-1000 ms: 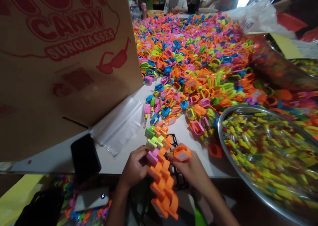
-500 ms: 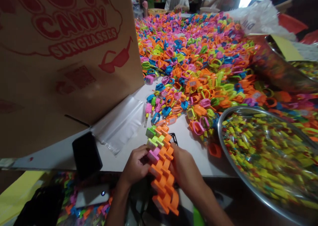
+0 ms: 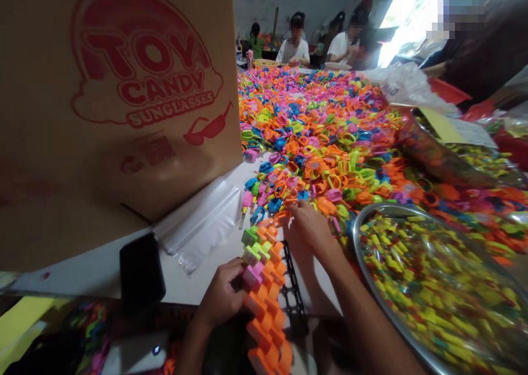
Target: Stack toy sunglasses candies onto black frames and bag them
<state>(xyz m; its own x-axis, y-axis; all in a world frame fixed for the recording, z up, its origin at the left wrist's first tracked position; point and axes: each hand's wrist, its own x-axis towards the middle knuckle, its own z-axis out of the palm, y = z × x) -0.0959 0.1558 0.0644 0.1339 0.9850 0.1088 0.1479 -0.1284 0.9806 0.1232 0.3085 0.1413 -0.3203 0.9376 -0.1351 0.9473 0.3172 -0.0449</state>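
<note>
My left hand [image 3: 225,290], its fingers closed, grips the side of a long double row of plastic toy watches [image 3: 264,303], mostly orange with pink, lime and green ones toward the far end. Beside the row shows a black slotted plastic rack [image 3: 293,292]; how the two join is hidden. My right hand [image 3: 309,224] reaches past the row to the near edge of the heap, its fingertips pinched at an orange toy watch [image 3: 282,219]. Around it lie more loose toy watches [image 3: 330,166] in pink, blue, orange and lime, some with small clear tubes.
A big cardboard box [image 3: 124,160] stands at the left, with clear plastic bags [image 3: 202,221] and a black phone [image 3: 141,266] before it. A metal basin [image 3: 355,237] of yellow-wrapped pieces sits at the right. People [image 3: 293,50] sit across the table; another person [image 3: 482,50] is at the right.
My right hand has left the side of the row and moved forward to the loose toy watches, baring the black rack. My left hand keeps its hold. The view has tilted up.
</note>
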